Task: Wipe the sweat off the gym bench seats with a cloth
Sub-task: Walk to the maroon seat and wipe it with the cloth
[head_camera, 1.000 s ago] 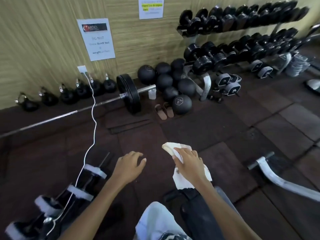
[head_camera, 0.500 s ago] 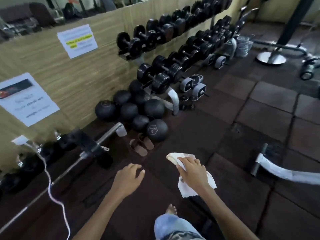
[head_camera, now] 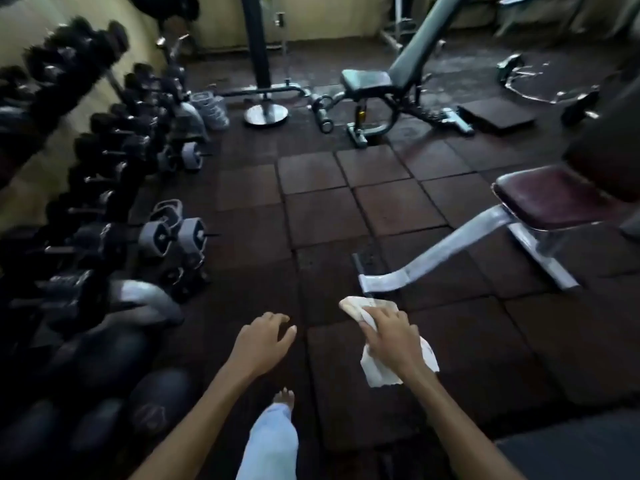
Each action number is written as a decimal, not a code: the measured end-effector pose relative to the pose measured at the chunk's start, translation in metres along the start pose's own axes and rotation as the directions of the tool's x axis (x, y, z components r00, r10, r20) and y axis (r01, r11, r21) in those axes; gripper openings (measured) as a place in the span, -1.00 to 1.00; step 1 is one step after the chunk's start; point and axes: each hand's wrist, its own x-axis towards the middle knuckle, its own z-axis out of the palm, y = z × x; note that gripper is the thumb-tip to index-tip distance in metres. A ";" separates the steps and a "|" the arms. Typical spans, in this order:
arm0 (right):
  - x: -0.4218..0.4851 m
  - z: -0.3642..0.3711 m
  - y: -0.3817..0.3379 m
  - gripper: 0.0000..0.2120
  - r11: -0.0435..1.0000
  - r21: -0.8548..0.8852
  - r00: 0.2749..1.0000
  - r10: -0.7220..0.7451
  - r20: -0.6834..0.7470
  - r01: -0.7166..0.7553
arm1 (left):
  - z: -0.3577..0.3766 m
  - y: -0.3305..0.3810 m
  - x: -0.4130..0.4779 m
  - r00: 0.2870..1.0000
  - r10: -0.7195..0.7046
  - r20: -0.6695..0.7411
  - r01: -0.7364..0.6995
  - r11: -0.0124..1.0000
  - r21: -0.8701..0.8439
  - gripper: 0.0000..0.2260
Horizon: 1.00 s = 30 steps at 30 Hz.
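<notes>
Right hand [head_camera: 391, 336] is carrying the white cloth [head_camera: 381, 375] in a closed grip, left hand [head_camera: 263, 341] is hanging loose and empty, maroon bench seat [head_camera: 554, 195] is lying at 2 o'clock; its steel leg [head_camera: 433, 254] may be endangering the bare foot [head_camera: 284, 398].

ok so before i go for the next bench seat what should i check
1. The cloth in the right hand: ok, fingers curled round it.
2. The left hand free: ok, open and holding nothing.
3. The maroon bench seat within reach: not ok, it stands apart, ahead to the right.
4. The floor towards it: not ok, the bench's metal foot lies just ahead of the right hand.
5. Sweat on that seat: cannot tell, too dim.
</notes>
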 end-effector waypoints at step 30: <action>0.159 -0.161 0.379 -0.67 0.556 0.482 0.582 0.805 -0.110 -0.677 | 0.085 0.474 0.370 0.673 0.581 0.459 -0.655 0.755 0.005 -0.60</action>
